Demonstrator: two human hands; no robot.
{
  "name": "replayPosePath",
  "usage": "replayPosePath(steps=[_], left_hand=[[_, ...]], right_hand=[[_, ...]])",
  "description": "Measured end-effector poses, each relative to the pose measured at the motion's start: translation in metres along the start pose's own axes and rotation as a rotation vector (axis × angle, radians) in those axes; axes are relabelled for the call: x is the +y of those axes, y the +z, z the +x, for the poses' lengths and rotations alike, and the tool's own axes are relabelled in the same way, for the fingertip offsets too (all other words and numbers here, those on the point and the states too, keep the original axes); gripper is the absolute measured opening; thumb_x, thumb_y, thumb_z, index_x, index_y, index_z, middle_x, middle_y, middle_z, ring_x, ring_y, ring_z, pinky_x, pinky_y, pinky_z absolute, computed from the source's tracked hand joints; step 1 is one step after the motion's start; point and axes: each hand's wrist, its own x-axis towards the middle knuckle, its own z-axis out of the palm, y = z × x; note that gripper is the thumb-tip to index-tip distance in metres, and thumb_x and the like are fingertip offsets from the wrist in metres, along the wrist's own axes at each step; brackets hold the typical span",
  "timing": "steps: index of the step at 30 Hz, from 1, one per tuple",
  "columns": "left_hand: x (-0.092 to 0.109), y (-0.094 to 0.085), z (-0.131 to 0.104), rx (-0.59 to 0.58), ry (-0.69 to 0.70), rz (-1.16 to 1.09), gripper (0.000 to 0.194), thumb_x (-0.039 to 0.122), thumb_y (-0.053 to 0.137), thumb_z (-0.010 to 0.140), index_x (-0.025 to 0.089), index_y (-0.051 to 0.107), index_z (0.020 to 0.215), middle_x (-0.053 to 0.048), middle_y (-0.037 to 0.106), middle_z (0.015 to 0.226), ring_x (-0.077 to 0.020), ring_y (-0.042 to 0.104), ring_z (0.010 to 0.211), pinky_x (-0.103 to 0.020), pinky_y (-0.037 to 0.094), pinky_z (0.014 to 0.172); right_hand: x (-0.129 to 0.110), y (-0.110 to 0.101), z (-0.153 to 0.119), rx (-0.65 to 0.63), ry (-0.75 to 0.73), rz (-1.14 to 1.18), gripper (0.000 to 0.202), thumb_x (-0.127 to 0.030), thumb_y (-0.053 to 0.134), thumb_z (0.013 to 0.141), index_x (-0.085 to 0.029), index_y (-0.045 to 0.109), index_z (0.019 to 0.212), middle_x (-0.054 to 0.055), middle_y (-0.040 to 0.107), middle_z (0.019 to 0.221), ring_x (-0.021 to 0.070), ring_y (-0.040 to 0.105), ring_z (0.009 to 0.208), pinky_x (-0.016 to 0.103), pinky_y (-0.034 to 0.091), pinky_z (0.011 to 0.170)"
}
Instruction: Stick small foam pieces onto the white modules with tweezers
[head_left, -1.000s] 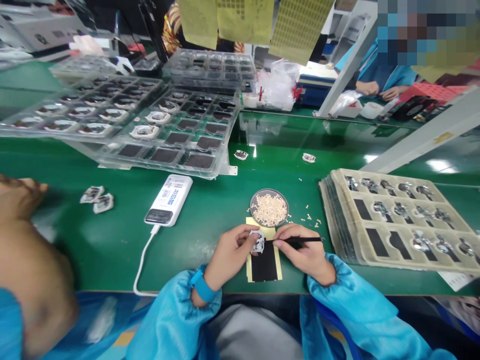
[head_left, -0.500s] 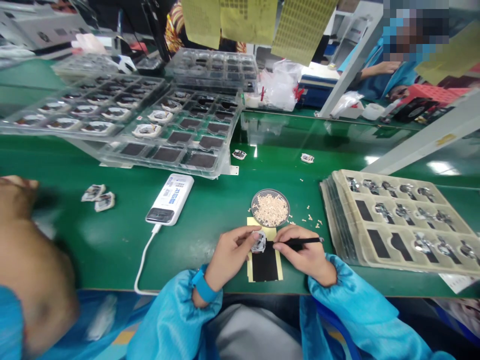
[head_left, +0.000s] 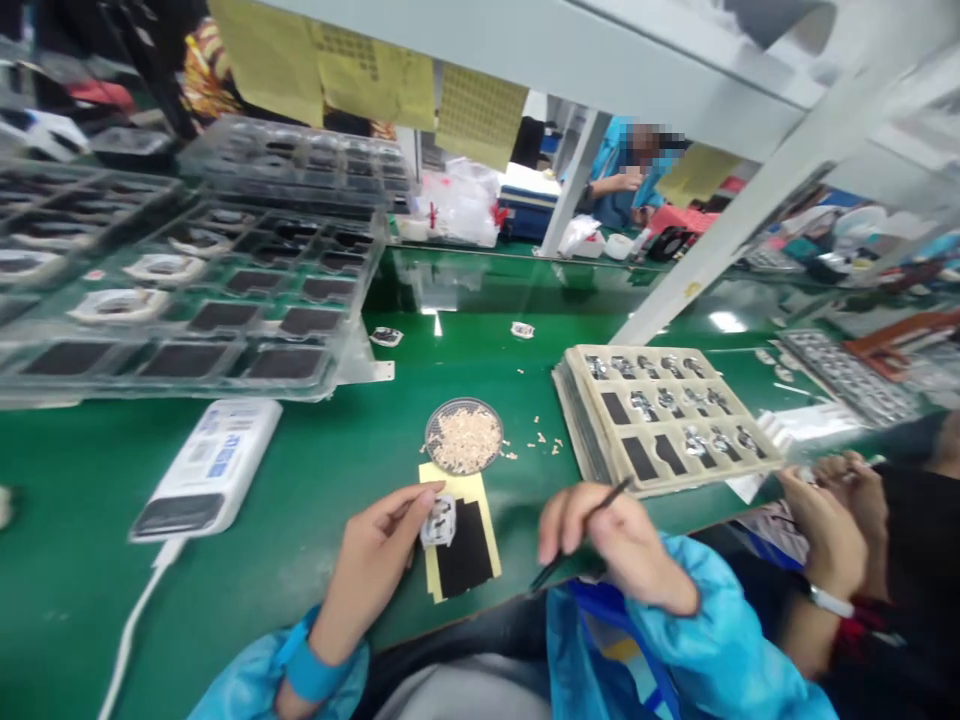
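Between thumb and fingers, my left hand (head_left: 382, 550) holds a small white part (head_left: 439, 521) over the left edge of a black pad (head_left: 466, 560) on yellow paper (head_left: 486, 508). My right hand (head_left: 611, 535), slightly blurred, is closed on a thin black tool (head_left: 551, 572), away from the part, to the right of the pad. Just beyond the paper sits a round mesh dish (head_left: 430, 440) full of tiny beige pieces (head_left: 466, 438). Several of these pieces lie loose to the right of the dish.
A stack of cream trays (head_left: 622, 470) with metal parts stands at the right. Clear trays (head_left: 330, 375) stand at the left, above a white power bank (head_left: 210, 465) with a cable. Another person's hands (head_left: 832, 510) are at the far right.
The view has turned to the right. My right hand has drawn the black tool back from the white part. My left hand still holds the part.
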Motion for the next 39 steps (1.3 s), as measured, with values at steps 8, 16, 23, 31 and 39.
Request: replayPosePath(steps=[8,16,23,31,39], left_hand=[[-0.007,0.001,0.004,-0.117,-0.017,-0.345,0.066,0.037,0.079,0.075,0.018,0.051,0.132,-0.011,0.065,0.125,-0.0190,0.068,0.102,-0.020,0.056,0.079],[-0.010,0.002,0.001,-0.221,-0.035,-0.387,0.049,0.034,0.076,0.079,0.015,0.053,0.118,-0.008,0.070,0.103,-0.0215,0.071,0.098,-0.026,0.057,0.086],[-0.006,0.006,-0.001,-0.223,-0.065,-0.323,0.035,0.039,0.073,0.082,0.015,0.055,0.099,-0.004,0.068,0.084,-0.0178,0.071,0.064,-0.019,0.050,0.047],[-0.005,0.006,-0.003,-0.165,-0.033,-0.259,0.032,0.041,0.073,0.081,0.011,0.067,0.091,-0.003,0.066,0.068,-0.0085,0.057,0.049,-0.017,0.045,0.044],[0.004,0.007,-0.008,-0.280,0.018,-0.254,0.034,0.044,0.067,0.087,0.012,0.068,0.100,-0.007,0.067,0.084,-0.0118,0.061,0.066,-0.019,0.051,0.054]], right_hand=[[-0.044,-0.140,0.018,0.630,0.317,-1.317,0.028,-0.045,0.066,0.085,-0.021,0.075,0.094,0.006,0.069,0.072,0.0227,0.062,0.065,0.034,0.044,0.062],[-0.020,-0.177,0.011,0.459,0.401,-1.288,0.036,-0.046,0.064,0.083,-0.020,0.074,0.106,0.009,0.074,0.106,0.0275,0.068,0.090,0.036,0.049,0.077],[-0.032,-0.177,0.016,0.485,0.633,-1.326,0.036,-0.048,0.071,0.076,-0.019,0.073,0.098,0.009,0.074,0.085,0.0255,0.065,0.071,0.035,0.043,0.064],[-0.047,-0.143,0.014,0.705,0.472,-1.340,0.030,-0.040,0.075,0.076,-0.024,0.075,0.101,0.005,0.072,0.080,0.0189,0.060,0.062,0.033,0.042,0.060],[-0.019,-0.010,0.033,0.098,0.085,-0.732,0.012,-0.030,0.064,0.091,-0.023,0.072,0.095,0.005,0.070,0.098,0.0176,0.065,0.090,0.030,0.050,0.080]])
